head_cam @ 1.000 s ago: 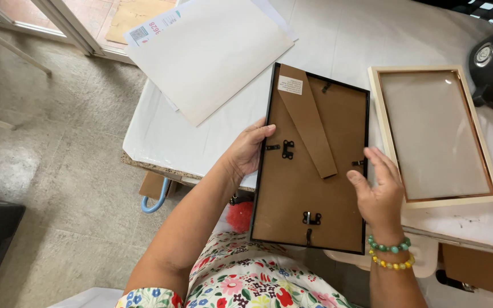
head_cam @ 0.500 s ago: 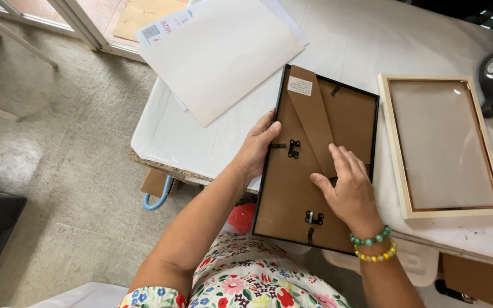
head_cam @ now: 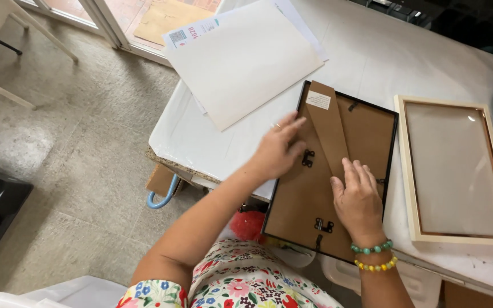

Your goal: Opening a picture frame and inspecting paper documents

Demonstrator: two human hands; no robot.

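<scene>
Nearest the camera, a floral-print garment (head_cam: 241,285) filled the lower edge, both forearms reaching out from it. The right hand (head_cam: 358,199), two bead bracelets (head_cam: 375,256) at its wrist, lay open and flat on the brown backing board, fingers spread; half a second before it had sat slightly lower, and a second before it had gripped the frame's right edge. The left hand (head_cam: 278,151) had also slid inward from the left edge, its fingers now loosely open beside a small metal clip (head_cam: 307,158). Judged from this, the frame was no longer held up but pressed down for work on its back.

The black picture frame (head_cam: 335,171) lay face down, its near end overhanging the white table (head_cam: 383,51); its easel strut ran diagonally, a second clip (head_cam: 323,226) near the bottom.

Just right lay a pale wooden frame (head_cam: 407,188). Farther off lay white sheets of paper (head_cam: 241,57).
</scene>
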